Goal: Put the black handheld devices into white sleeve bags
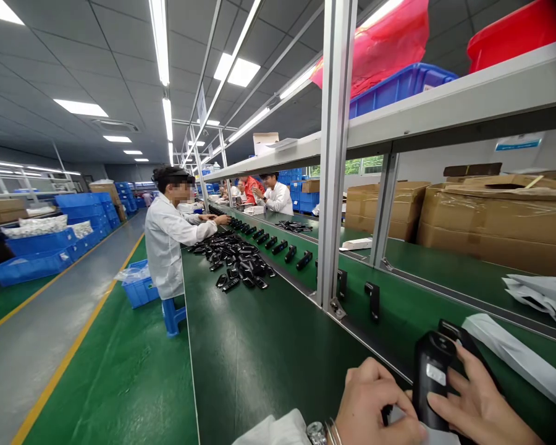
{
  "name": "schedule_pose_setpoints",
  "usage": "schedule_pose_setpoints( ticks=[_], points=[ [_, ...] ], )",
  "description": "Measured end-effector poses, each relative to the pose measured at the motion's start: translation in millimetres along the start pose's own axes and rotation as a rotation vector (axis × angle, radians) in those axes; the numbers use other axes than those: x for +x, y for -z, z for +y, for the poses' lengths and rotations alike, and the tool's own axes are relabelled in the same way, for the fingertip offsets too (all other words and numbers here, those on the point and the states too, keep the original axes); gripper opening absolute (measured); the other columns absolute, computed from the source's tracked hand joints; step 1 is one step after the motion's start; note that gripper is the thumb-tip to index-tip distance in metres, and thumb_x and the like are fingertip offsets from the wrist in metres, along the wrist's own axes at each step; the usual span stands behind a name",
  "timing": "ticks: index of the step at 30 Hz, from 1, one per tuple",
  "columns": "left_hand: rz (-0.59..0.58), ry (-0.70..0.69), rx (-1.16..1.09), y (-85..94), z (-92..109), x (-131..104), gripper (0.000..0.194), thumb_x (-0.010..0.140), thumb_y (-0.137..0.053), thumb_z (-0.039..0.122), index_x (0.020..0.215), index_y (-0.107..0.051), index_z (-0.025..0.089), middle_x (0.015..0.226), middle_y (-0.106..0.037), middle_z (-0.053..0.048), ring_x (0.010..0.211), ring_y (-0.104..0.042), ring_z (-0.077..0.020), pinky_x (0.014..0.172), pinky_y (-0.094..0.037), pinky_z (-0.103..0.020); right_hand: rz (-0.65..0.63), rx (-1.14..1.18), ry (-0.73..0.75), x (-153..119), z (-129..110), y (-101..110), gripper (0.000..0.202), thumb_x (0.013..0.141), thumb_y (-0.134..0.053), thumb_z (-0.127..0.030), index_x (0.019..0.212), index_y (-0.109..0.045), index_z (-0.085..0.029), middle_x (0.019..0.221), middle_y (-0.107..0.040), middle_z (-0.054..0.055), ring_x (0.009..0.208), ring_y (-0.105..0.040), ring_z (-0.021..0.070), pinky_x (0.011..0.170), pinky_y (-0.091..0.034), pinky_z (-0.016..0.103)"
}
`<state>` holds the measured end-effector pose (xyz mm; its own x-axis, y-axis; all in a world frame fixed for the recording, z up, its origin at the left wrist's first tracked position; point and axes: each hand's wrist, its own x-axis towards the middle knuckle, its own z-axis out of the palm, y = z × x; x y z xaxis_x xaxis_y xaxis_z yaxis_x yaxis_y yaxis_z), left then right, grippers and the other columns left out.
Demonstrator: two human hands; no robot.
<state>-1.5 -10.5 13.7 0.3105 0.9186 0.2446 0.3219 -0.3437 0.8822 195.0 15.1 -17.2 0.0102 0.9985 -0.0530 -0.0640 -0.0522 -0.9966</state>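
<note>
At the lower right, my right hand (479, 395) is wrapped round a black device (433, 374) with a small white label on its side. Another black device (472, 349) shows just behind it, partly hidden by the fingers. My left hand (375, 402) is closed beside the labelled device's lower end, its fingers pinched at a white piece (438, 436) near the bottom edge. More black devices stand or lie in a row on the green belt (398, 309), the nearest upright one (373, 301) beyond my hands. A pile of black parts (241, 262) lies on the green table (241, 346).
A metal post (334, 154) rises between table and belt, under a long shelf (467, 99). A person in a white coat (167, 228) sits at the table's left edge, hands at the row. White bags (514, 355) and cardboard boxes (495, 222) are at the right.
</note>
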Motion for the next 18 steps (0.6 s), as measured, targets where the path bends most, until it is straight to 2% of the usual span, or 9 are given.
schedule_pose_setpoints(
  ticks=[2, 4, 6, 8, 10, 12, 14, 16, 18],
  points=[
    [-0.001, -0.026, -0.008, 1.0, 4.5, -1.8, 0.007, 0.075, -0.074, 0.025, 0.072, -0.068, 0.023, 0.09, -0.052, -0.001, 0.089, -0.054, -0.0177, 0.085, -0.041, -0.033, -0.043, -0.036, 0.008, -4.1, 4.3, -4.7, 0.113, 0.059, -0.079, -0.06, 0.145, -0.012, -0.032, 0.131, -0.055, 0.021, 0.104, -0.065, 0.0397, 0.079, -0.059, 0.046],
    [0.004, -0.086, -0.017, 2.3, 7.5, -3.2, 0.01, 0.073, -0.073, 0.015, 0.072, -0.066, 0.021, 0.092, -0.05, -0.002, 0.091, -0.053, -0.0175, 0.087, -0.041, -0.032, -0.103, -0.069, 0.003, -13.1, 0.5, -12.8, 0.087, 0.068, -0.072, -0.061, 0.14, -0.03, -0.032, 0.131, -0.057, 0.017, 0.118, -0.058, 0.0367, 0.09, -0.055, 0.042],
    [0.04, -0.147, -0.043, 3.6, 9.6, -4.4, 0.012, 0.074, -0.069, 0.009, 0.073, -0.062, 0.019, 0.092, -0.046, -0.002, 0.092, -0.051, -0.0172, 0.087, -0.042, -0.031, -0.191, -0.071, -0.043, -25.6, -9.7, -23.7, 0.058, 0.079, -0.058, -0.064, 0.128, -0.051, -0.032, 0.125, -0.061, 0.013, 0.121, -0.056, 0.0334, 0.094, -0.052, 0.039],
    [0.088, -0.169, -0.082, 4.6, 10.8, -5.0, 0.01, 0.08, -0.061, 0.011, 0.075, -0.058, 0.019, 0.091, -0.043, -0.002, 0.088, -0.049, -0.0166, 0.079, -0.043, -0.029, -0.32, -0.057, -0.064, -37.5, -20.5, -35.0, 0.048, 0.083, -0.052, -0.065, 0.113, -0.064, -0.029, 0.112, -0.067, 0.01, 0.112, -0.061, 0.032, 0.092, -0.051, 0.038],
    [0.114, -0.156, -0.118, 5.5, 10.6, -4.2, 0.01, 0.086, -0.055, 0.017, 0.076, -0.055, 0.018, 0.09, -0.041, -0.003, 0.084, -0.047, -0.016, 0.072, -0.043, -0.027, -0.457, -0.031, -0.037, -44.8, -26.5, -43.5, 0.046, 0.079, -0.06, -0.064, 0.099, -0.069, -0.024, 0.094, -0.069, 0.007, 0.095, -0.065, 0.0294, 0.083, -0.051, 0.036],
    [0.125, -0.132, -0.14, 6.5, 8.5, -1.2, 0.012, 0.087, -0.054, 0.02, 0.076, -0.053, 0.018, 0.09, -0.041, -0.002, 0.085, -0.047, -0.0157, 0.073, -0.043, -0.026, -0.537, -0.026, -0.034, -45.4, -27.4, -45.8, 0.043, 0.075, -0.067, -0.061, 0.087, -0.069, -0.02, 0.078, -0.066, 0.004, 0.078, -0.064, 0.0231, 0.072, -0.05, 0.031],
    [0.121, -0.101, -0.127, 7.7, 4.7, 3.9, 0.011, 0.087, -0.054, 0.019, 0.076, -0.055, 0.018, 0.091, -0.043, -0.002, 0.087, -0.049, -0.0153, 0.079, -0.042, -0.027, -0.47, -0.061, -0.05, -36.9, -28.0, -39.3, 0.042, 0.076, -0.066, -0.059, 0.079, -0.066, -0.017, 0.067, -0.06, 0.0, 0.063, -0.057, 0.0167, 0.061, -0.045, 0.026],
    [0.088, -0.059, -0.042, 9.4, -0.5, 9.8, 0.013, 0.088, -0.052, 0.019, 0.076, -0.058, 0.019, 0.091, -0.046, -0.001, 0.085, -0.05, -0.015, 0.08, -0.041, -0.028, -0.273, -0.181, -0.011, -17.8, -33.6, -22.3, 0.039, 0.079, -0.062, -0.056, 0.076, -0.062, -0.018, 0.064, -0.056, -0.001, 0.058, -0.052, 0.0143, 0.056, -0.04, 0.025],
    [0.024, 0.003, 0.112, 10.8, -5.9, 14.9, 0.012, 0.087, -0.053, 0.022, 0.077, -0.06, 0.019, 0.09, -0.049, -0.001, 0.085, -0.051, -0.0161, 0.08, -0.039, -0.03, -0.031, -0.387, 0.099, 10.7, -45.8, 4.0, 0.034, 0.083, -0.055, -0.053, 0.076, -0.059, -0.019, 0.066, -0.056, -0.001, 0.06, -0.052, 0.016, 0.056, -0.041, 0.026]
  ],
)
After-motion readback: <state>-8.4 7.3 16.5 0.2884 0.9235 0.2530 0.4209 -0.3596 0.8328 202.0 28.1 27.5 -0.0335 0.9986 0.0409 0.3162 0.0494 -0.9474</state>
